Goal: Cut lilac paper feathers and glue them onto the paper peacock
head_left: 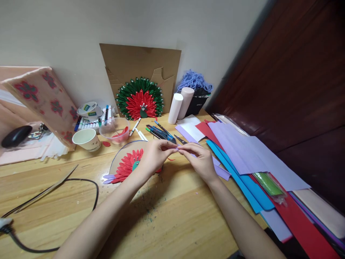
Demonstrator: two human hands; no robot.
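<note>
My left hand [155, 155] and my right hand [198, 160] meet over the wooden table [167, 216], fingertips pinched together on a small lilac paper piece [176, 147]. Just under my left hand lies a half-round card [126, 158] covered with red paper petals [128, 166] and a few lilac petals [108, 177] at its left edge. A strip of lilac paper [222, 172] lies below my right hand.
Sheets of lilac, blue, red and white paper [242, 151] spread to the right. Pens and scissors [161, 133], a plastic bowl [114, 129], a paper cup [86, 139], markers [90, 122], a finished red-green fan craft [140, 99] against cardboard, paper rolls [180, 104], a black cable [81, 183].
</note>
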